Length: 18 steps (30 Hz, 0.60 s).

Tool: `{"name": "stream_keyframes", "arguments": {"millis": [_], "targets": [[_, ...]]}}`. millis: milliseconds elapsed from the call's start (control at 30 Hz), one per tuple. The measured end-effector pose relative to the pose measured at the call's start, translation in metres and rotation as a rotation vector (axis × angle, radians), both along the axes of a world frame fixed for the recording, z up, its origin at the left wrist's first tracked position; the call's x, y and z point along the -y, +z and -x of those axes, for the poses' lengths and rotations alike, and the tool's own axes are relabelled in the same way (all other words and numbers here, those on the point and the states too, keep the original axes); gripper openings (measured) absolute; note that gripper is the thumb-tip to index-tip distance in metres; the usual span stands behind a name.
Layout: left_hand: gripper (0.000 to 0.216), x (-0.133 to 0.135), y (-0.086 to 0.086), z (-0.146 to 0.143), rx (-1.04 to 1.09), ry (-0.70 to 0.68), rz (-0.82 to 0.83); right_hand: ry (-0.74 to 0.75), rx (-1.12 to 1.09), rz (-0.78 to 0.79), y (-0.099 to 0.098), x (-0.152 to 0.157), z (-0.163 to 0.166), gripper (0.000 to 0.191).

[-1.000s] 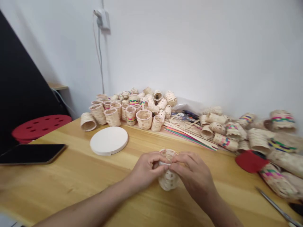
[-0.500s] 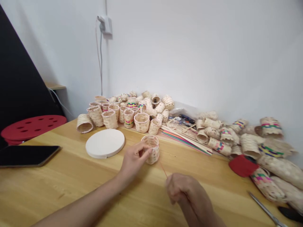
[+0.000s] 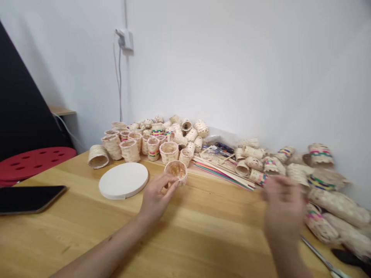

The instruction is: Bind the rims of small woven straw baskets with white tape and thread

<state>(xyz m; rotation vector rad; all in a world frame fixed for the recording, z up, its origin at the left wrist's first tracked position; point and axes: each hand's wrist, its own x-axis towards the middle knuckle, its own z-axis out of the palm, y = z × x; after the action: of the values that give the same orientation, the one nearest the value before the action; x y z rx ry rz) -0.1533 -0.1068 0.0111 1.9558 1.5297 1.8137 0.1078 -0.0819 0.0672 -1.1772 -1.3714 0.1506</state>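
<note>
My left hand (image 3: 159,191) pinches the near rim of a small woven bamboo basket (image 3: 180,170) between thumb and fingers. The basket is tilted so that its open mouth faces me, and reddish strands show inside it. Off to the right, my right hand (image 3: 282,204) is raised above the table and smeared by motion. Whether thread or anything else is in its fingers cannot be made out. Left of the basket lies a round white disc-like roll (image 3: 124,180), flat on the table.
Several finished-looking baskets (image 3: 130,151) stand along the back. Coloured strips (image 3: 223,173) lie beside them, and more woven pieces (image 3: 339,208) are heaped at right. Scissors (image 3: 321,256) lie at the near right, a dark tablet-like device (image 3: 31,199) at left.
My right hand has swung up and right, away from the basket; the red thread once stretched between them is no longer visible. My left hand has tipped the basket's mouth toward me.
</note>
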Motion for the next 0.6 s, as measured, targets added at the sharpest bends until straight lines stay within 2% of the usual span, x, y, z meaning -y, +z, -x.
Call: {"name": "stream_keyframes", "arguments": {"millis": [133,200,433,600], "targets": [[0.009,0.005,-0.003,-0.005,-0.114,-0.068,-0.083,0.423,0.101,0.26,-0.038,0.0,0.052,0.025],[0.008,0.006,-0.004,-0.007,-0.153,-0.101,-0.113,0.545,0.163,0.321,-0.049,0.005,0.064,0.025],[0.009,0.013,-0.005,-0.016,-0.274,-0.137,-0.193,0.667,0.196,0.396,-0.06,0.009,0.071,0.014],[0.01,0.013,-0.006,-0.016,-0.292,-0.116,-0.175,0.765,0.149,0.419,-0.059,0.013,0.072,0.023]]}}
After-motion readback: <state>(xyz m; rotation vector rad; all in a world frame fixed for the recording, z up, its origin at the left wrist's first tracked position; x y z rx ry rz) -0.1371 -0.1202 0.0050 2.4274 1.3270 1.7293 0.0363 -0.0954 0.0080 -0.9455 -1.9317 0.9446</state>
